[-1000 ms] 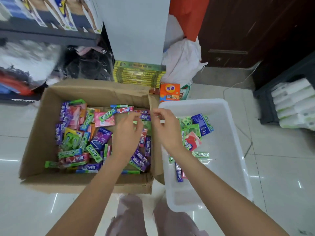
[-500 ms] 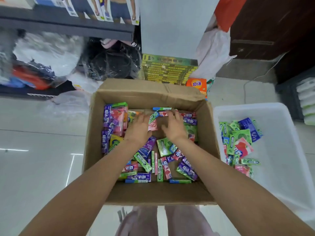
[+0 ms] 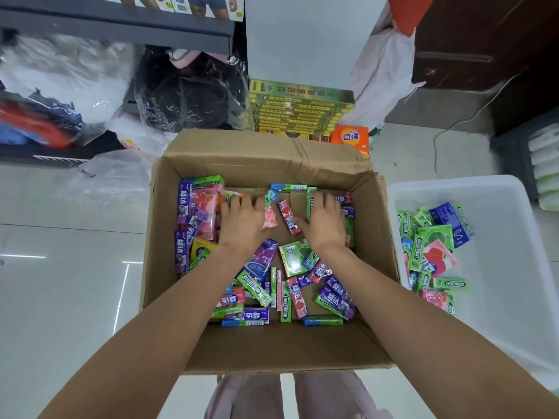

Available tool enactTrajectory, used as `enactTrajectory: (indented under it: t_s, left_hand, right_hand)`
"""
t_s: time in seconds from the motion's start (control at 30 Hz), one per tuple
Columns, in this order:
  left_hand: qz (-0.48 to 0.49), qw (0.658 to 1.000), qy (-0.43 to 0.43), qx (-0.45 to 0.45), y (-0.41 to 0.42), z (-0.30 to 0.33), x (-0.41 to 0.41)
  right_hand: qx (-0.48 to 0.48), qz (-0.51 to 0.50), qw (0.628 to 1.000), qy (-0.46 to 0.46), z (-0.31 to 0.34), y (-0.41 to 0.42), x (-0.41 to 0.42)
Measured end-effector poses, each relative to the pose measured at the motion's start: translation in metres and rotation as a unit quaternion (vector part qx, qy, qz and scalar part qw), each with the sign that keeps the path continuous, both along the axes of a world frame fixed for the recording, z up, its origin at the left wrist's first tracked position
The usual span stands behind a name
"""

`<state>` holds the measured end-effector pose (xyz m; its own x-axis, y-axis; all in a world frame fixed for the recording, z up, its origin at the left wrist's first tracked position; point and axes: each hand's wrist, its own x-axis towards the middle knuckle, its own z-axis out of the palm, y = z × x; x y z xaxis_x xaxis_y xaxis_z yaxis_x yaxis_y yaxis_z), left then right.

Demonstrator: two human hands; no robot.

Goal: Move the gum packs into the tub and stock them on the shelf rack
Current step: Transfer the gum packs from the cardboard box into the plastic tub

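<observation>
Head view, cardboard box (image 3: pixel 269 349) on glossy tiled floor (image 3: pixel 60 267), left hand (image 3: pixel 243 220) and right hand (image 3: pixel 323 220) seemingly released, flat on gum packs (image 3: pixel 290 258)

Your brown cardboard box (image 3: pixel 272 352) holds gum packs (image 3: pixel 295 257) in green, purple, pink and blue; the tub (image 3: pixel 514 297) beside it is translucent white, and the floor (image 3: pixel 60 282) is glossy pale grey tile.
</observation>
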<state>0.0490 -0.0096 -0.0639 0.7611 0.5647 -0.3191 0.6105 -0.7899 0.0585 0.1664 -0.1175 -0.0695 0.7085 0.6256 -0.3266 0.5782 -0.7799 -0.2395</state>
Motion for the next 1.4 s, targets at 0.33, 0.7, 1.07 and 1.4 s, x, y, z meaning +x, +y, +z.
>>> enactTrajectory:
  t_s: [0.33,0.7,1.07,1.4]
  left_hand:
    - [0.196,0.948,-0.166,-0.189,-0.009,0.028,-0.02]
    - [0.271,0.898,-0.251,-0.239,-0.012,0.037,-0.052]
    - [0.373,0.715,-0.359,-0.47,-0.079,0.086,-0.017]
    - [0.291,0.661,-0.431,-0.54,-0.228,0.125,0.085]
  right_hand:
    - [-0.016,0.102,0.994,0.019,0.004,0.012,-0.017]
    - [0.024,0.056,0.992,0.114,0.007,0.012,-0.034]
    - [0.297,-0.194,0.869,0.344,0.077,-0.051,-0.025]
    - [0.379,-0.211,0.856,0.282,0.132,-0.196,0.063]
